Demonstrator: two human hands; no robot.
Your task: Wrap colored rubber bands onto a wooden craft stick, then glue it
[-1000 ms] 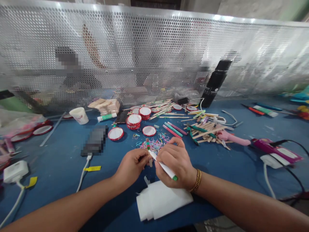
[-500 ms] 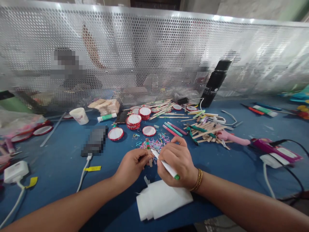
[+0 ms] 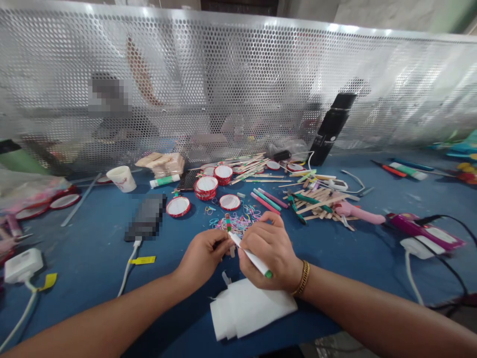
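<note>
Between thumb and fingers, my left hand (image 3: 204, 253) pinches a small wooden craft stick (image 3: 228, 222) whose upper end carries red and green bands. My right hand (image 3: 270, 251) is closed around a white marker (image 3: 254, 260) with a green end. The marker's tip meets the stick just below the coloured bands, close to my left fingertips. Behind both hands lies a pile of small coloured rubber bands (image 3: 238, 223). Below my right hand is a folded white cloth or tissue (image 3: 257, 308) on the blue table.
Red-rimmed round discs (image 3: 206, 185), wooden sticks (image 3: 249, 166) and pink and teal pens (image 3: 268, 199) lie beyond the hands. A phone (image 3: 147, 217) and paper cup (image 3: 122, 179) are left. Right are green-handled pliers (image 3: 298, 208), a purple glue gun (image 3: 425, 231) and a black bottle (image 3: 331, 129).
My right hand has shifted slightly left, bringing the marker tip from beside the stick onto it. My left hand keeps its hold almost unmoved. Behind the mesh, a person has shifted slightly.
</note>
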